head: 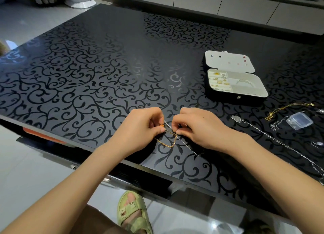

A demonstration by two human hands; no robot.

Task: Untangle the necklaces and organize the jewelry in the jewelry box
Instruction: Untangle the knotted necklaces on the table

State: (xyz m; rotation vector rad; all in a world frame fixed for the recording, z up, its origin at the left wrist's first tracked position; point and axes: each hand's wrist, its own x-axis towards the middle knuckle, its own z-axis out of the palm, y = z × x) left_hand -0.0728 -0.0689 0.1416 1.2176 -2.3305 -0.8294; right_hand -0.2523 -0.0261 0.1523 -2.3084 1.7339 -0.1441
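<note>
The left hand (140, 128) and right hand (198, 128) each hold a pinching grip on the tangle (169, 128), which sits between them. The gold chain (168, 145) and silver chain (188, 147) trail toward the person over the surface (87, 76). The open box (245, 99) lies well apart, nearer the right hand.

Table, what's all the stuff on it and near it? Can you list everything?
table: one, black with swirls, middle
jewelry box: one, black outside, white inside, open, far right
small jewelry: several, gold and silver, box's left slots
bangle: one, silver, box's right slot
gold necklace: one, gold, right, nearer than box
silver necklaces: at least two, silver, right edge
plastic case: one, clear, among silver necklaces
tangled chains: two, gold and silver, between hands
sandal: one, green, floor
left hand: grip pinching tangled chains
right hand: grip pinching tangled chains
</note>
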